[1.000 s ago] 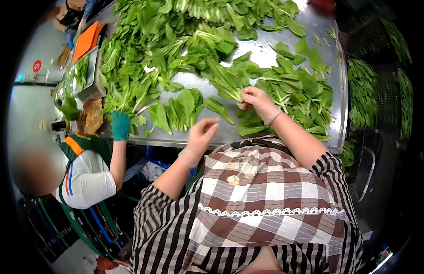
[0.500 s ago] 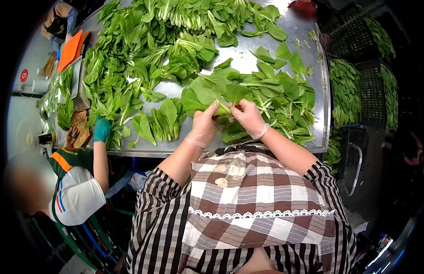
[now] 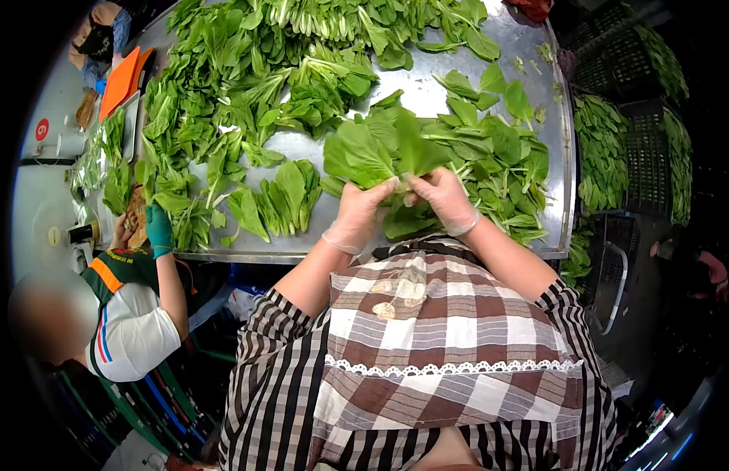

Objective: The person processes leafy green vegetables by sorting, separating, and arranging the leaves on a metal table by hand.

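My left hand (image 3: 360,216), in a clear glove, pinches the stem end of a leafy green bunch (image 3: 358,153). Close beside it, my right hand (image 3: 445,202), also gloved, has its fingers closed at the base of a blurred upright leaf (image 3: 418,145). Both hands are above the near edge of the metal table (image 3: 290,245). Loose leafy greens (image 3: 498,177) lie to the right of my hands. Left of them is a small row of greens (image 3: 286,196) with the leaves upward.
A large heap of greens (image 3: 223,86) covers the table's far left. At left a co-worker's teal-gloved hand (image 3: 159,229) is by the greens, near an orange board (image 3: 120,82). Black crates (image 3: 647,161) with greens stand at right.
My hands have drawn slightly apart, and the leaf at my right hand now stands more upright. The co-worker's gloved hand has shifted left. The whole view has moved a little.
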The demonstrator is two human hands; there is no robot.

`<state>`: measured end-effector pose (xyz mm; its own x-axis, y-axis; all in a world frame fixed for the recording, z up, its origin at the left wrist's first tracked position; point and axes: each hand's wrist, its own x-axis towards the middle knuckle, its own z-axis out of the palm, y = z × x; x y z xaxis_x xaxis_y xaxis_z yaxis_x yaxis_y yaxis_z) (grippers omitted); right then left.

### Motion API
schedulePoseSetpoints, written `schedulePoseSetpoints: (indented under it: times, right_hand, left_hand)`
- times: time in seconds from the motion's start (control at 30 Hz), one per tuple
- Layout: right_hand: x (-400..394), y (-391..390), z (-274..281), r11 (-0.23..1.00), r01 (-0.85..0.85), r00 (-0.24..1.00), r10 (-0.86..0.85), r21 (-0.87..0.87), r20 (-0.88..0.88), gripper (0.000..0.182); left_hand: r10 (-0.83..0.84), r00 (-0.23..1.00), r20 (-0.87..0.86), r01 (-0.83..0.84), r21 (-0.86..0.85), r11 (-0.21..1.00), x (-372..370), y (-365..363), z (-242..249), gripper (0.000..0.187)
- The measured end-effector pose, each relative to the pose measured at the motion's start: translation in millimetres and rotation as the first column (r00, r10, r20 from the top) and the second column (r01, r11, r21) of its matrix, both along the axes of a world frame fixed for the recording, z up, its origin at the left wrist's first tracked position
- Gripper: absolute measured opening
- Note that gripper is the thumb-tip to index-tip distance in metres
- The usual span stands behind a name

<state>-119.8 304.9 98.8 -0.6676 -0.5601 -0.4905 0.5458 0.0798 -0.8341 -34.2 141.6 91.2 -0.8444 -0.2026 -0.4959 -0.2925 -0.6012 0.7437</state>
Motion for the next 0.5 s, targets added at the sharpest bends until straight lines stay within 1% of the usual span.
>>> schedulePoseSetpoints:
  times: [0.03, 0.07, 0.13, 0.17, 0.23, 0.27, 0.3, 0.33, 0.37, 0.4, 0.43, 0.47, 0.5]
  right_hand:
    - [-1, 3, -7, 0.998, 0.034, 0.999, -0.033, -0.061, 0.016, 0.026]
    - [-1, 7, -2, 1.000, -0.005, 1.000, 0.005, -0.030, 0.000, 0.022]
    - [6, 7, 8, 0.997, 0.037, 0.995, -0.042, -0.063, -0.086, 0.021]
    - [8, 7, 6, 0.995, 0.070, 0.992, -0.077, -0.076, -0.096, 0.021]
    - [10, 9, 2, 0.985, 0.137, 0.981, -0.149, -0.101, -0.122, 0.022]
    - [4, 15, -11, 0.982, 0.189, 0.974, -0.189, -0.017, -0.127, 0.025]
    - [-1, 21, -14, 0.959, 0.277, 0.959, -0.280, -0.064, -0.035, 0.026]
    - [-5, 27, -16, 0.925, 0.365, 0.931, -0.361, -0.103, 0.063, 0.027]
    - [-11, 37, -24, 0.928, 0.331, 0.936, -0.301, -0.171, 0.180, 0.031]
    - [-11, 28, -16, 0.979, 0.191, 0.974, -0.180, -0.066, 0.137, 0.032]
    - [-10, 20, -7, 0.998, 0.051, 0.993, -0.055, 0.044, 0.108, 0.033]
    - [-6, 14, -1, 0.984, -0.081, 0.994, 0.067, 0.161, 0.092, 0.034]
    - [-3, 0, -5, 0.949, -0.273, 0.962, 0.271, 0.155, 0.035, 0.032]
  left_hand:
    - [0.031, 0.999, -0.011, -0.031, 0.041, 0.999, 4, 2, -2, 0.028]
    - [0.066, 0.998, -0.020, -0.064, 0.081, 0.995, 8, 3, -1, 0.027]
    - [0.152, 0.988, 0.003, -0.151, 0.116, 0.982, 15, 8, 5, 0.026]
    - [0.195, 0.981, 0.016, -0.195, 0.133, 0.972, 19, 9, 10, 0.026]
    - [0.228, 0.974, -0.015, -0.224, 0.118, 0.967, 31, -2, 12, 0.027]
    - [0.242, 0.970, -0.034, -0.237, 0.112, 0.965, 37, -10, 12, 0.028]
    - [0.325, 0.945, -0.031, -0.321, 0.099, 0.942, 46, -15, 12, 0.029]
    - [0.359, 0.933, 0.015, -0.359, 0.072, 0.930, 58, -21, 9, 0.030]
    - [0.398, 0.915, 0.059, -0.401, 0.041, 0.915, 73, -29, 1, 0.030]
    - [0.441, 0.892, 0.101, -0.443, 0.006, 0.896, 89, -37, -6, 0.031]
    - [0.409, 0.904, 0.127, -0.409, -0.024, 0.912, 103, -44, -12, 0.032]
    - [0.432, 0.887, 0.163, -0.440, 0.016, 0.898, 114, -46, -16, 0.031]
    - [0.448, 0.872, 0.198, -0.467, 0.060, 0.882, 121, -46, -19, 0.031]
